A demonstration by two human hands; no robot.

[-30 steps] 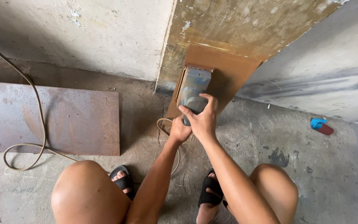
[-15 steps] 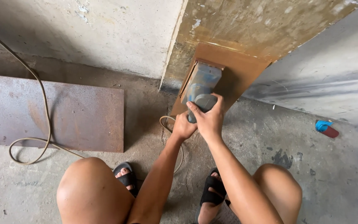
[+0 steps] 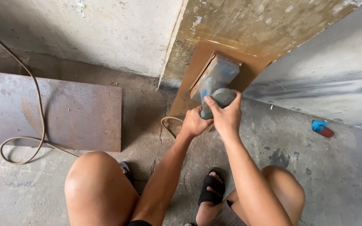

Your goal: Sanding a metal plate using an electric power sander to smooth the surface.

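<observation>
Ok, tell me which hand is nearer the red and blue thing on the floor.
Right. The right hand grips the sander, on the side toward the red and blue thing. The left hand sits beyond it, on the sander's lower end, farther away.

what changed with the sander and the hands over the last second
The sander slid up the brown panel, away from the person, with both arms reaching further. The right hand and left hand kept their grip. The flat metal sheet and cord stayed put.
</observation>
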